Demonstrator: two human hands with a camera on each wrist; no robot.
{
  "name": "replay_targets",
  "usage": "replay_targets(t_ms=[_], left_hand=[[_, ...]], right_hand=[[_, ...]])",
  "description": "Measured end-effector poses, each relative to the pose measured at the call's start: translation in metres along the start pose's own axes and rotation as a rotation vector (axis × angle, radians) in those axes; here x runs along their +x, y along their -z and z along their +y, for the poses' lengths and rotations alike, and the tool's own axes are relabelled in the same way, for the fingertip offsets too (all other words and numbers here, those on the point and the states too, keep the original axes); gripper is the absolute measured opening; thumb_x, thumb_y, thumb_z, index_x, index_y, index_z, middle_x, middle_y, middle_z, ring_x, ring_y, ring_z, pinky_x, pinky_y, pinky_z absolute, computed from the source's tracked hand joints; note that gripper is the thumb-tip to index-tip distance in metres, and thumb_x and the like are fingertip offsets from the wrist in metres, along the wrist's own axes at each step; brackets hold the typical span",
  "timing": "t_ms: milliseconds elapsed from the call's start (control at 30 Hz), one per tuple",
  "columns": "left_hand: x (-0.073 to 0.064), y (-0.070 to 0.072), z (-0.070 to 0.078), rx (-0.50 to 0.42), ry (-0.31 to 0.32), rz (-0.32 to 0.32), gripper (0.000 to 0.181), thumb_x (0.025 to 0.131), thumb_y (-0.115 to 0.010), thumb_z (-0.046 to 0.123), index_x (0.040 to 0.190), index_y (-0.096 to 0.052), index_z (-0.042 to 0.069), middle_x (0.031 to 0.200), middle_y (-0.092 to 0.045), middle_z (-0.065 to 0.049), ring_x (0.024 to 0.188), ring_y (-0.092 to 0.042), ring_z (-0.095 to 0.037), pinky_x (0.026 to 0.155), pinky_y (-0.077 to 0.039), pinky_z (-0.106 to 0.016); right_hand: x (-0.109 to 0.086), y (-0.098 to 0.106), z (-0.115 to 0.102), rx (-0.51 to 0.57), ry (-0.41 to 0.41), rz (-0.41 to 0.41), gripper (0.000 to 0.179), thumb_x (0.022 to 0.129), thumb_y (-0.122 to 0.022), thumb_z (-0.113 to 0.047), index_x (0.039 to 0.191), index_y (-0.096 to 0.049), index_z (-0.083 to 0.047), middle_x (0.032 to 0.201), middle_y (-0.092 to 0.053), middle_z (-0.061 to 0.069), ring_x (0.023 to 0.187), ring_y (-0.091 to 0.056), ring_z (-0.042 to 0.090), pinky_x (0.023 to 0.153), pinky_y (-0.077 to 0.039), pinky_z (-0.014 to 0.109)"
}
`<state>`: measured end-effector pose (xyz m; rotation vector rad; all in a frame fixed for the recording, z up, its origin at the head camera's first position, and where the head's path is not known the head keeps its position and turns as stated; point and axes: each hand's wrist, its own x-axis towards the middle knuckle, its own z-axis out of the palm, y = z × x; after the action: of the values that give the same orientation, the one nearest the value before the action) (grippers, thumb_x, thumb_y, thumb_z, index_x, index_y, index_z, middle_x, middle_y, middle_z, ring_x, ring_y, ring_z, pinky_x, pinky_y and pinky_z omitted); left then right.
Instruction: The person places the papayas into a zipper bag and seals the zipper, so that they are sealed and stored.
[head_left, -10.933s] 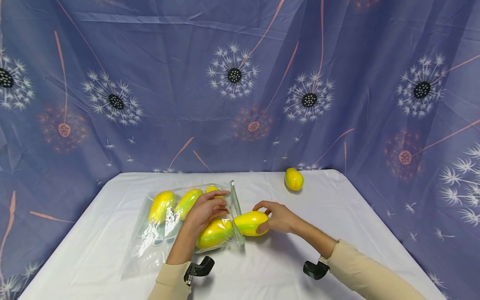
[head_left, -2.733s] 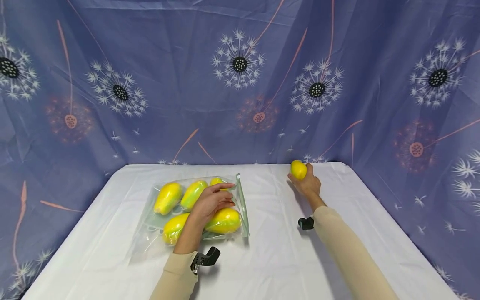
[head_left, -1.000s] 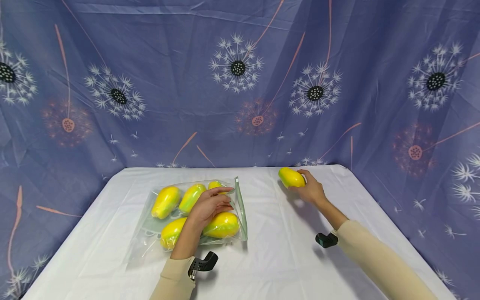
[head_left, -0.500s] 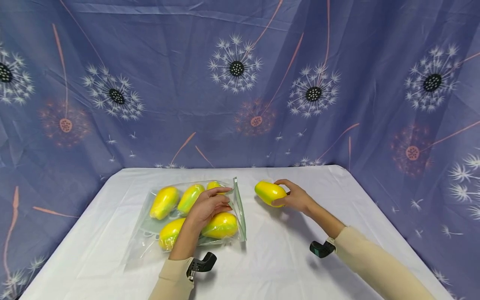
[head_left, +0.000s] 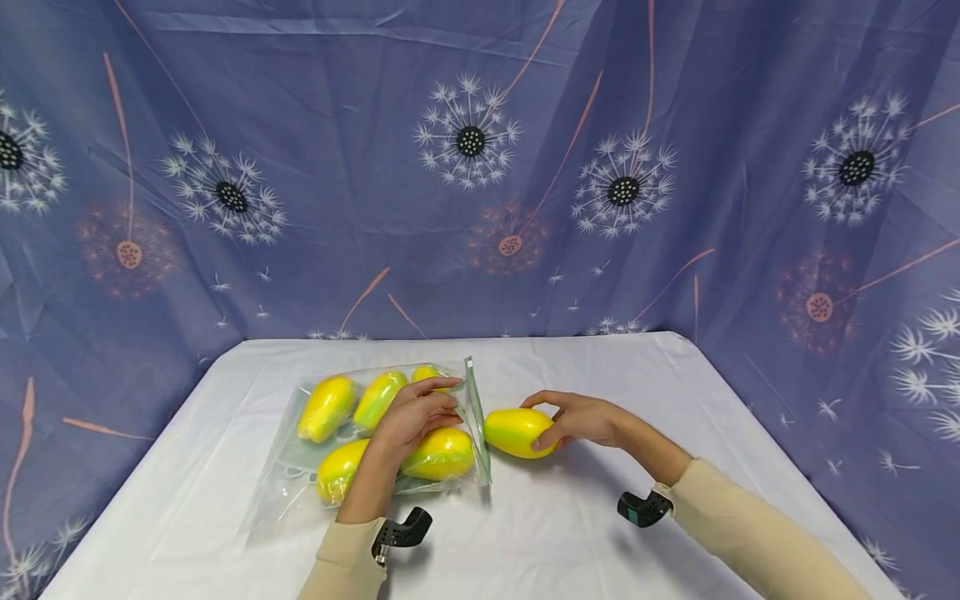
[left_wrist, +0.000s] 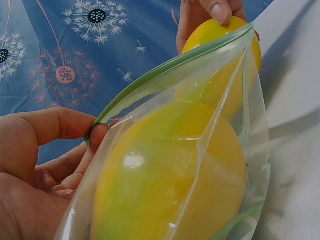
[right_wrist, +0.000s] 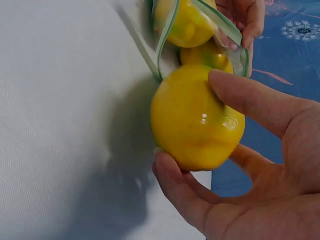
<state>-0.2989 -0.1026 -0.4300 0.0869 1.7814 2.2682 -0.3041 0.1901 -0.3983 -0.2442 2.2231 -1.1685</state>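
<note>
In the head view my right hand [head_left: 588, 419] grips a glossy yellow-green papaya [head_left: 517, 432] between thumb and fingers, its far end right at the mouth of a clear zip bag [head_left: 481, 442]. The right wrist view shows the held papaya [right_wrist: 197, 120] from its near end, with the bag's green-edged opening behind it. My left hand [head_left: 412, 419] lies over the bag. Up close, thumb and forefinger pinch the green zip edge [left_wrist: 165, 70], lifting one side of the mouth. Several papayas [head_left: 327, 408] lie inside the bag, two partly hidden by the left hand and wrist.
A white cloth [head_left: 555, 533] covers the table, and the bag lies flat on its left half. Patterned blue fabric [head_left: 360, 167] hangs behind and along both sides. Each wrist carries a black camera mount [head_left: 643, 508].
My right hand has picked up the lone papaya from the back right and carried it left and nearer, to the bag's mouth. An earlier papaya now lies inside. The left hand stays put.
</note>
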Motion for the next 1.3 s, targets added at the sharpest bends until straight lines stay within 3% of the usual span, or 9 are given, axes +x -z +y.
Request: replay_targets(t_ms=[467,767,1300], left_hand=[[0.001,-0.001,0.002,0.007,0.004,-0.007,0.043,0.096,-0.057,-0.004,0.14,-0.055,-0.005,0.079,-0.062,-0.004,0.071,-0.067,-0.017,0.079,-0.063,-0.032],[0.001,0.0,0.001,0.017,-0.003,-0.016,0.044,0.097,-0.058,-0.002,0.14,-0.054,-0.006,0.083,-0.064,-0.005,0.073,-0.068,-0.018,0.082,-0.063,-0.034],[0.001,0.0,-0.001,0.018,-0.012,-0.006,0.043,0.097,-0.057,-0.003,0.139,-0.055,-0.007,0.083,-0.064,-0.004,0.072,-0.067,-0.017,0.078,-0.063,-0.032]], right_hand=[[0.002,-0.004,-0.005,0.017,-0.023,-0.045,0.063,0.078,-0.085,-0.02,0.135,-0.059,-0.018,0.113,-0.062,0.016,0.086,-0.063,0.024,0.086,-0.06,0.044],[0.005,0.002,-0.01,0.039,-0.033,-0.052,0.06,0.08,-0.084,-0.022,0.129,-0.052,-0.01,0.105,-0.068,0.016,0.076,-0.067,0.026,0.091,-0.059,0.05],[0.005,0.007,-0.012,0.081,-0.012,-0.127,0.06,0.078,-0.082,-0.011,0.131,-0.054,-0.009,0.11,-0.067,0.018,0.081,-0.066,0.023,0.09,-0.06,0.047]])
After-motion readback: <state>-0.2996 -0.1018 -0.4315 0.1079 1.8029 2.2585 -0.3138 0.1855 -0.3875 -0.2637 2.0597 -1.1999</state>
